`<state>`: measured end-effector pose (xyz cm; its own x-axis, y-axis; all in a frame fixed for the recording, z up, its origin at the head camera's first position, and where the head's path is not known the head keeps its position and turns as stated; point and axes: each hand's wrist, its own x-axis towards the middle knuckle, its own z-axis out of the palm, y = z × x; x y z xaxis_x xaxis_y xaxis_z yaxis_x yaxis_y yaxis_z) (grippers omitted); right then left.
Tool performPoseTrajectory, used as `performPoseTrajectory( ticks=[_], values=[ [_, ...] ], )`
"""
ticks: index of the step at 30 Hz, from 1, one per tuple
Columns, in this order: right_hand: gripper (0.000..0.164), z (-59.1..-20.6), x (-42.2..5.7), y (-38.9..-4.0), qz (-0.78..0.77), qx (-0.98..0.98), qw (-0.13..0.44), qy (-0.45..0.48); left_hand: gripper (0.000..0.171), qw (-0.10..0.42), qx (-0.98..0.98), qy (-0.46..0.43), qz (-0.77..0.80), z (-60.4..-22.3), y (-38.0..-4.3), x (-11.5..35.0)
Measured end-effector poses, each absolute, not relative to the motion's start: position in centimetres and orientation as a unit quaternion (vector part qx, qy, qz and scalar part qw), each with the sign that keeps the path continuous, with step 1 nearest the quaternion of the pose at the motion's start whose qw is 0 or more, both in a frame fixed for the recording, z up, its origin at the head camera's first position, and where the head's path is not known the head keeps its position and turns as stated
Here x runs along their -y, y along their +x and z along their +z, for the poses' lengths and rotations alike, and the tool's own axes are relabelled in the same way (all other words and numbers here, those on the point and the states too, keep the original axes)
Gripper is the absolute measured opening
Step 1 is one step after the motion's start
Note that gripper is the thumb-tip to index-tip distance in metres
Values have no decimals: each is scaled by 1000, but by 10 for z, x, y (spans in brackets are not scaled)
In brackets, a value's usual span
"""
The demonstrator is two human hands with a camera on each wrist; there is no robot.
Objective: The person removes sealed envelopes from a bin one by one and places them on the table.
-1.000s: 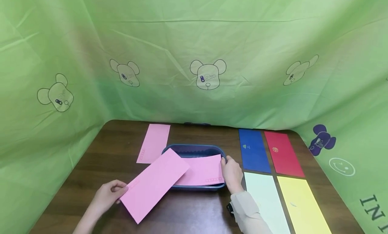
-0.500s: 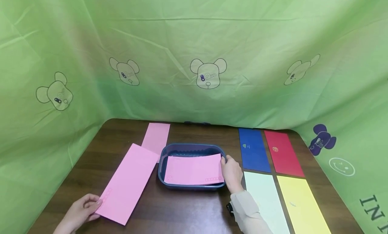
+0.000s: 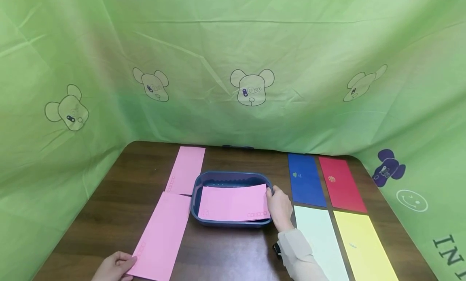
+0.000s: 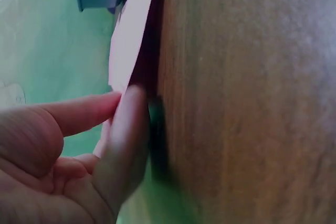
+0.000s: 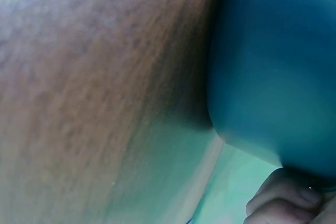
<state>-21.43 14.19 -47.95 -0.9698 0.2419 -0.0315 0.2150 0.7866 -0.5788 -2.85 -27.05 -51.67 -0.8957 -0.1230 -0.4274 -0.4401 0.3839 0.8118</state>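
Note:
My left hand [image 3: 114, 267] pinches the near left corner of a pink envelope [image 3: 160, 236] between thumb and fingers. In the left wrist view that envelope [image 4: 131, 38] slants just over the wooden table, a dark gap under it. Its far end lies by the near end of another pink envelope [image 3: 186, 169]. A blue plastic basket [image 3: 233, 223] stands mid-table, with pink envelopes [image 3: 233, 202] inside; how many is unclear. My right hand [image 3: 279, 206] grips the basket's right rim. The right wrist view shows the basket's outer wall [image 5: 278, 66] and curled fingers below it.
On the right lie a blue envelope [image 3: 307, 179], a red envelope [image 3: 342, 184], a pale green envelope [image 3: 320, 240] and a yellow envelope [image 3: 364, 244], in two rows. A green printed curtain [image 3: 251, 127] closes off the back and both sides of the table [image 3: 109, 200].
My left hand has drawn the pink envelope leftward from over the basket, then down toward the table in line with the other pink one. My right hand has stayed on the rim.

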Motion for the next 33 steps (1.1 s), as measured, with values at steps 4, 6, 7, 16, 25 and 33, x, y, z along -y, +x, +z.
performPoseTrajectory(
  ticks=[4,6,7,16,25,33],
  values=[
    [30,-480,-143,-215,306,944,17,-121,25,126,-878,-191,421,-514,-30,261],
    [29,-480,-143,-214,308,944,15,-120,19,120,-899,-190,375,-512,-30,258],
    [30,-480,-143,-214,309,943,15,-120,18,119,-907,-188,357,-512,-30,256],
    [30,-480,-145,-214,311,942,22,-120,18,137,-921,-173,322,-510,-30,250],
    [29,-480,-144,-214,311,943,23,-118,19,138,-925,-177,306,-507,-30,247],
    [28,-477,-142,-214,316,941,18,-119,22,144,-924,-184,303,-511,-29,250]
  ],
)
